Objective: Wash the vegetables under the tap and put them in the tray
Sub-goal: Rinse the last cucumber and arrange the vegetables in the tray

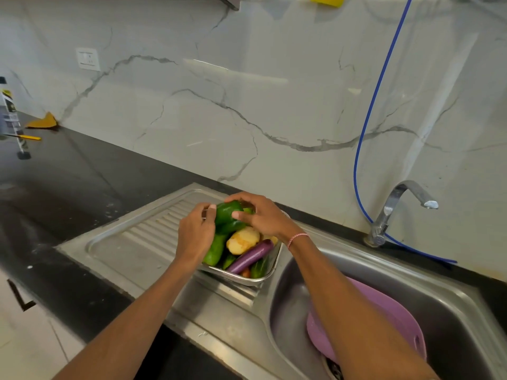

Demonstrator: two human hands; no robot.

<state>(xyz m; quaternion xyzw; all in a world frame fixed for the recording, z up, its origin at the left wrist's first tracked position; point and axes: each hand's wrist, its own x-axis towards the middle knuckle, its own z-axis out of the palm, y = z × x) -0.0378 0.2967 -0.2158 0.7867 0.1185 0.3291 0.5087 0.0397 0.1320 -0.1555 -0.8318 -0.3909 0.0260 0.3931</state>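
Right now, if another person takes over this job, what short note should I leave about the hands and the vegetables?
Hands: left hand and right hand both grip the green capsicum above the steel container.
Container: on the drainboard, full of vegetables, among them a potato and a purple brinjal.
Purple tray: in the sink, nothing seen in it.
Tap: no water seen running.
Done: nothing seems washed yet.
Left: wash each vegetable, put it in the purple tray.

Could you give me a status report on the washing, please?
Left hand and right hand both holding green bell pepper over steel tray. Tap to the right, no water seen. Purple basin sits in sink.
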